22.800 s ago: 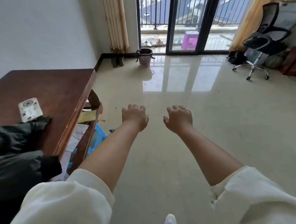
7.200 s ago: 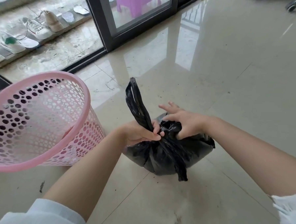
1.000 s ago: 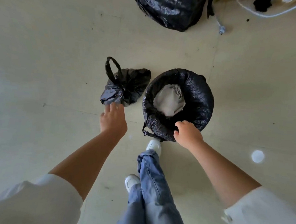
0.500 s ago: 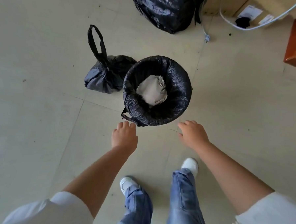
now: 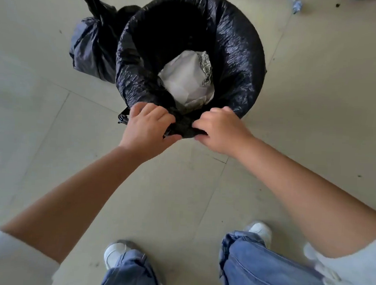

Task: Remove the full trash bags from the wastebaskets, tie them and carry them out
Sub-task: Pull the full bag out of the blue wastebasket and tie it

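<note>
- Both hands have been brought forward from the bare floor, where they hovered half a second ago, onto the near rim of the lined wastebasket [image 5: 250,65]; the basket is now seen much closer and fills the far middle of the view.
- Gathered black plastic at the near edge of the trash bag [image 5: 183,125] is pinched by the left hand [image 5: 147,127], fingers curled over the rim and thumb underneath.
- The same bunched fold is gripped from the right by the right hand [image 5: 220,131], so each grip is clamped on the liner, with the two hands near each other and a short span of plastic between them.
- The bag is still seated in the wastebasket, its top folded over the rim all the way round.
- Crumpled white paper [image 5: 186,81] with a piece of foil at its far right edge is seen lying at the bottom of the bag.
- A tied black bag [image 5: 89,50] is set on the floor [image 5: 316,83] just left of the wastebasket, touching its side, with its knotted handle pointing to the far edge.
- Blue jeans [image 5: 263,272] and white shoes [image 5: 113,254] are seen at the near edge, and white sleeves [image 5: 8,261] are pushed up on both forearms.
</note>
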Demonstrator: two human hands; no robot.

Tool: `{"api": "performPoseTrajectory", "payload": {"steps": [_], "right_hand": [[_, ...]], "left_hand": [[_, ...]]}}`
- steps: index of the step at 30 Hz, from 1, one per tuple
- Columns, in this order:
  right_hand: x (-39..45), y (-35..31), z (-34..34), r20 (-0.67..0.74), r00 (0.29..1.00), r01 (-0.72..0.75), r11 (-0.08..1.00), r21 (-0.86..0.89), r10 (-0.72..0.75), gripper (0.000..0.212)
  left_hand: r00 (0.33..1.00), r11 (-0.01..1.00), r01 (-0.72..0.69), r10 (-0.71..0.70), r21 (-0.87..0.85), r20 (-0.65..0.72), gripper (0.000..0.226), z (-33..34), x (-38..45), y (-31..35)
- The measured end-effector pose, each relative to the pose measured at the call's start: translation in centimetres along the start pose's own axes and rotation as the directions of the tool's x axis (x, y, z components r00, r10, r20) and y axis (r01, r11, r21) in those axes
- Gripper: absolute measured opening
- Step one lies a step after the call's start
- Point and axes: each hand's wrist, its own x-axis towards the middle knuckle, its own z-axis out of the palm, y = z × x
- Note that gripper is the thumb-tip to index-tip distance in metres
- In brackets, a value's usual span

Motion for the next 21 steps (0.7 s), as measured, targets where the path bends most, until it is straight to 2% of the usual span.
{"api": "performPoseTrajectory", "payload": {"steps": [2, 3, 5, 7, 9, 11, 13, 15, 18, 19, 21], "right_hand": [[1.5, 1.5, -0.7, 0.157, 0.984, 0.081, 0.996, 0.022, -0.084, 0.033], [1.9, 1.9, -0.9, 0.18, 0.977, 0.094, 0.99, 0.102, -0.111, 0.033], [2.3, 2.7, -1.5, 0.117, 0.985, 0.091, 0.963, 0.253, -0.124, 0.026], [2.6, 3.2, -1.7, 0.035, 0.995, 0.076, 0.939, 0.337, -0.093, 0.02], [3.0, 3.3, -1.9, -0.043, 0.998, 0.065, 0.942, 0.329, -0.054, 0.02], [3.7, 3.2, -2.4, -0.121, 0.993, 0.046, 0.947, 0.316, -0.008, 0.021], [4.2, 2.8, -2.9, -0.161, 0.986, 0.014, 0.943, 0.333, 0.042, 0.02], [4.3, 2.8, -2.6, -0.187, 0.977, -0.039, 0.944, 0.327, 0.105, 0.021], [3.2, 3.4, -1.6, -0.241, 0.961, -0.061, 0.953, 0.297, 0.137, 0.019], [2.5, 3.4, -1.3, -0.242, 0.961, -0.055, 0.951, 0.305, 0.134, 0.02], [1.3, 3.6, -0.8, -0.223, 0.966, -0.061, 0.957, 0.283, 0.127, 0.029]], "left_hand": [[0.99, 0.989, -0.138, 0.137, -0.051, -0.024, 0.044, 1.0, 0.7, -1.3], [0.986, 0.979, -0.169, 0.167, -0.114, -0.025, 0.043, 1.1, 1.0, -1.9], [0.987, 0.952, -0.16, 0.153, -0.261, -0.045, 0.04, 1.0, 1.6, -2.6], [0.996, 0.924, -0.082, 0.058, -0.374, -0.073, 0.037, 0.0, 2.0, -2.4], [0.991, 0.915, 0.026, -0.076, -0.404, -0.107, 0.031, -0.6, 2.2, -1.9], [0.966, 0.923, 0.151, -0.214, -0.354, -0.146, 0.031, -1.0, 2.5, -1.0], [0.944, 0.941, 0.225, -0.275, -0.253, -0.184, 0.034, -1.3, 3.0, -0.5], [0.959, 0.962, 0.198, -0.229, -0.187, -0.165, 0.041, -1.2, 3.1, -0.9], [0.998, 0.994, 0.059, -0.061, -0.092, -0.016, 0.082, -1.6, 2.3, -2.0], [1.0, 1.0, 0.0, 0.0, -0.022, 0.014, 0.085, -1.4, 2.0, -2.4], [0.987, 0.985, -0.162, 0.161, 0.055, 0.015, 0.059, -0.7, 1.4, -3.0]]}}
